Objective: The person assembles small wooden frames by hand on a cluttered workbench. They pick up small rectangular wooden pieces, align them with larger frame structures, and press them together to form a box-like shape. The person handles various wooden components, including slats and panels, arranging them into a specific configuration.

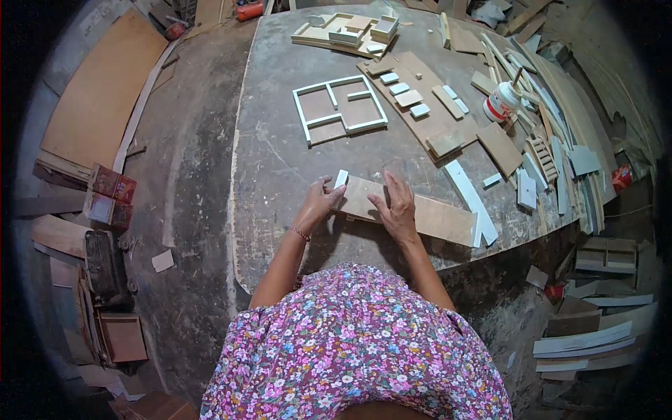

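A long light-brown wooden board (441,218) lies slantwise near the front edge of the table. At its left end stands a small white wooden strip (341,178), and a similar white piece shows at the right end. My left hand (323,201) is closed at that left end, fingers bent around the white strip; the fingertips are partly hidden. My right hand (397,208) rests over the middle of the board, thumb and fingers apart, gripping nothing. Beyond the board lies a square wooden frame (341,131) with white walls and inner dividers.
Behind the frame sits a second wooden tray-like assembly (301,38). Small white-edged blocks (399,89) lie on a brown panel (420,126). To the right are a white glue jar (502,102) with a stick in it, a white strip (470,199) and piled wood offcuts (560,168).
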